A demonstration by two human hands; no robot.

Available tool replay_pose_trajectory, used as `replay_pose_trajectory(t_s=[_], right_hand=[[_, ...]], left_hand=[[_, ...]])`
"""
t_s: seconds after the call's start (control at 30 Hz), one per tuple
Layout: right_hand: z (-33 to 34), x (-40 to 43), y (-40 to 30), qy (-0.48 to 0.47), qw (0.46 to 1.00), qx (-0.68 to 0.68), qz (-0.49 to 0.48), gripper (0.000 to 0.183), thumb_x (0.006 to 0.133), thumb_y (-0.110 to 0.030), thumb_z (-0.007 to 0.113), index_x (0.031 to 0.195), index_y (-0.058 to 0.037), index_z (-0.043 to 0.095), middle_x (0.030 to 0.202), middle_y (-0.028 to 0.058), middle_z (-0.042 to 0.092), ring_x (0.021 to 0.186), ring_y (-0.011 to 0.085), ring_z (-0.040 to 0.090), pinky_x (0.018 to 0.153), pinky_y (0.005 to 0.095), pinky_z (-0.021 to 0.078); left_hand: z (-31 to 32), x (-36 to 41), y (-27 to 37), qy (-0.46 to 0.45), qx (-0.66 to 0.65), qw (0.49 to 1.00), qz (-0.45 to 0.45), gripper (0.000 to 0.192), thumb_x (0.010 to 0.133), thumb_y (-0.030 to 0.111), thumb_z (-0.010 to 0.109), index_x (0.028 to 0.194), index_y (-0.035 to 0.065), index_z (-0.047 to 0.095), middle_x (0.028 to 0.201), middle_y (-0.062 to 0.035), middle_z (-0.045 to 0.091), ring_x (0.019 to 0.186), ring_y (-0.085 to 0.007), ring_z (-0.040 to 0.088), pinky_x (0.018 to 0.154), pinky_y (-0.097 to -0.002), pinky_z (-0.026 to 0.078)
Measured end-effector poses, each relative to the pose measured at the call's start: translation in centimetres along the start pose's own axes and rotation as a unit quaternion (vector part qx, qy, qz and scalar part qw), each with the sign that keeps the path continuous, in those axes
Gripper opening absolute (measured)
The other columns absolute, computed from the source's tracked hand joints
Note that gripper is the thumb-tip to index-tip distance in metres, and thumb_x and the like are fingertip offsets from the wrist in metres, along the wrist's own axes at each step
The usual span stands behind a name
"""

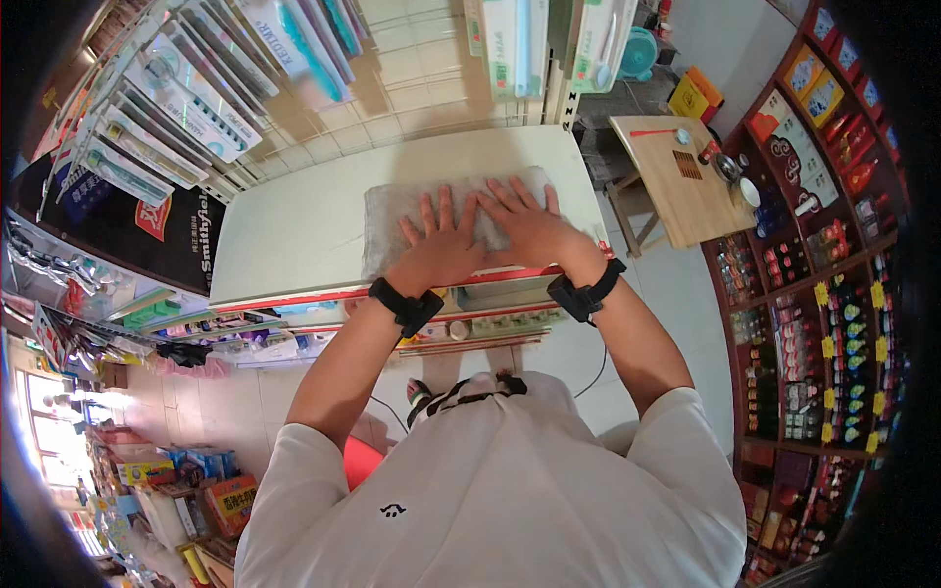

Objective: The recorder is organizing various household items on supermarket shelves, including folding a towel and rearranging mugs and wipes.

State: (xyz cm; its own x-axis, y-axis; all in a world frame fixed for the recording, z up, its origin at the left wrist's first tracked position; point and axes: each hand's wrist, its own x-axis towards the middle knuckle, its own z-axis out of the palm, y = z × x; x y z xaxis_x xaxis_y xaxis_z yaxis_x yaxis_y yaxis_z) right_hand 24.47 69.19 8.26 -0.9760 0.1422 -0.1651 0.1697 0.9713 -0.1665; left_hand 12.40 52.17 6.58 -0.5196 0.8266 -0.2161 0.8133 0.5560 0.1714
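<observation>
Both palms rest flat on a greyish cloth (382,220), which lies spread on a white metal shelf (287,228). On the cloth's middle part is my left hand (439,246), its fingers apart and pointing away from me. My right hand (531,228) presses on the right part, fingers also spread, its thumb side near the left hand. Neither hand grips the cloth; much of it is hidden under them. A black strap with a small device (406,307) sits on the left wrist, and a similar one (588,291) on the right.
Packaged toothbrushes (195,95) hang on hooks above the shelf's left part, with more packs (514,48) at upper right. A black carton (147,228) adjoins the left end. Lower shelves hold goods (459,331). A wooden table (654,176) and bottle shelves (809,367) stand to the right.
</observation>
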Motion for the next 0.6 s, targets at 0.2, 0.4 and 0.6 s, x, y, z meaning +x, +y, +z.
replay_pose_trajectory(t_s=[0.2,0.4,0.6], right_hand=[[1.4,-0.2,5.3,0.089,0.966,0.242,-0.023,0.084,0.088,-0.066,0.072,0.152,-0.0157,0.052,0.167,0.0123,0.039,0.152,0.0413,0.037,0.118,0.0713,0.029],[2.6,3.4,6.6,0.303,0.95,0.07,0.016,0.062,0.091,-0.037,0.078,0.144,-0.0117,0.058,0.145,0.0261,0.058,0.136,0.0453,0.053,0.112,0.057,0.0454],[-1.3,5.7,7.9,0.177,0.977,0.12,-0.013,0.049,0.087,-0.029,0.079,0.129,-0.007,0.068,0.126,0.0234,0.069,0.122,0.0412,0.063,0.103,0.0465,0.0504]], left_hand=[[-0.8,1.3,-7.3,0.204,-0.205,0.954,0.083,0.042,0.098,0.026,0.07,0.133,0.0037,0.067,0.137,-0.0206,0.065,0.131,-0.0424,0.058,0.112,-0.0495,0.046],[-1.4,3.5,-13.8,0.283,-0.007,0.959,-0.03,0.058,0.097,0.039,0.07,0.14,0.0008,0.061,0.126,-0.0231,0.069,0.128,-0.0434,0.059,0.104,-0.0514,0.05],[-5.3,3.1,-14.2,0.106,-0.15,0.983,-0.03,0.046,0.097,0.035,0.075,0.132,0.005,0.069,0.097,-0.0137,0.075,0.083,-0.0277,0.069,0.081,-0.0379,0.054]])
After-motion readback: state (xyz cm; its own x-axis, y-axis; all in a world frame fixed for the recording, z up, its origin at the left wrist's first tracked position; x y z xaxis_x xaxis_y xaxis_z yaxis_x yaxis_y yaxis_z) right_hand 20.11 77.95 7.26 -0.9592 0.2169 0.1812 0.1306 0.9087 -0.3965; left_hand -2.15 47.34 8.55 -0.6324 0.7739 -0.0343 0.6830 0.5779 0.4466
